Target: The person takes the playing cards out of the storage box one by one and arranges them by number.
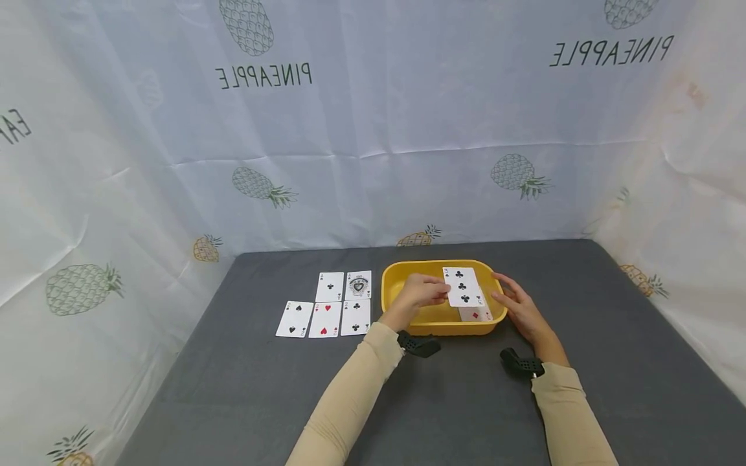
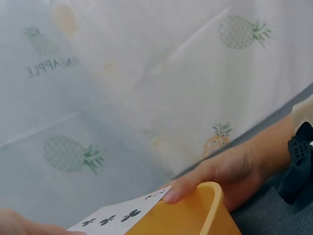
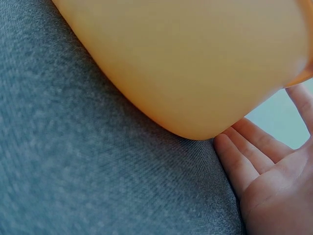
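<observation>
My left hand (image 1: 418,293) pinches a three of clubs (image 1: 463,287) by its left edge, face up over a yellow plastic tub (image 1: 419,328). Inside the tub, a diamond card (image 1: 474,314) shows partly from under the three. At the tub's right end is my right hand (image 1: 521,309), thumb over the rim and other fingers along the outer wall. The left wrist view has the card (image 2: 122,215) slanting close to the right thumb. From the right wrist, the fingers (image 3: 244,161) lie against the tub's outside (image 3: 195,63).
Left of the tub, cards lie face up in two rows. The back row has an ace of clubs (image 1: 329,287) and an ornate-emblem card (image 1: 358,285). In front are twos of spades (image 1: 294,319), hearts (image 1: 324,320) and clubs (image 1: 355,318). Pineapple-print cloth (image 1: 373,194) surrounds the dark table (image 1: 233,388).
</observation>
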Demonstrator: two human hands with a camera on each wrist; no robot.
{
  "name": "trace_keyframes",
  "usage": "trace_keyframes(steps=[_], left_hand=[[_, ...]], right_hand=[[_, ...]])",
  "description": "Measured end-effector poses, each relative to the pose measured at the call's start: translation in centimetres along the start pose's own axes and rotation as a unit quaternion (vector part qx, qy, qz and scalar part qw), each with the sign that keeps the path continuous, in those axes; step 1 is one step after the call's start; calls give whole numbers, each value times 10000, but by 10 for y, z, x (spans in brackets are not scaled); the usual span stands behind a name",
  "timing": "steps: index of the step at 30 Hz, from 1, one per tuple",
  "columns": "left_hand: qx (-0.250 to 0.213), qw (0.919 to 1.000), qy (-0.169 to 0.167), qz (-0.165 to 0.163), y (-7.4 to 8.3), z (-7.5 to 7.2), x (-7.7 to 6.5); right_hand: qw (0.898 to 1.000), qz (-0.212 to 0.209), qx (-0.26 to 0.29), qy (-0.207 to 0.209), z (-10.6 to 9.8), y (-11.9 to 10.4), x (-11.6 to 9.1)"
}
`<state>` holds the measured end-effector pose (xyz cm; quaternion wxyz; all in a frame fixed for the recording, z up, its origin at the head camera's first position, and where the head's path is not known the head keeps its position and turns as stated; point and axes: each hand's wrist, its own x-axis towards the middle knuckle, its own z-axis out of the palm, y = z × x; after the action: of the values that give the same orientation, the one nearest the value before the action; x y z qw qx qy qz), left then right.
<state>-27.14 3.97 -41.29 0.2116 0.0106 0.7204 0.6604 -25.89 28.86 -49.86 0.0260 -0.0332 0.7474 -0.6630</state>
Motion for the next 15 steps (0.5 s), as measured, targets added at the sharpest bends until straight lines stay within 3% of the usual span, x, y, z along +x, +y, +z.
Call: trace_keyframes(steps=[10, 15], left_hand=[[218, 9996, -66, 175, -1, -30, -25], [242, 9993, -21, 284, -10, -47, -40]], right_hand=[[10000, -70, -57, -40, 1, 2, 0], [9997, -211, 94, -111, 0, 1, -1]])
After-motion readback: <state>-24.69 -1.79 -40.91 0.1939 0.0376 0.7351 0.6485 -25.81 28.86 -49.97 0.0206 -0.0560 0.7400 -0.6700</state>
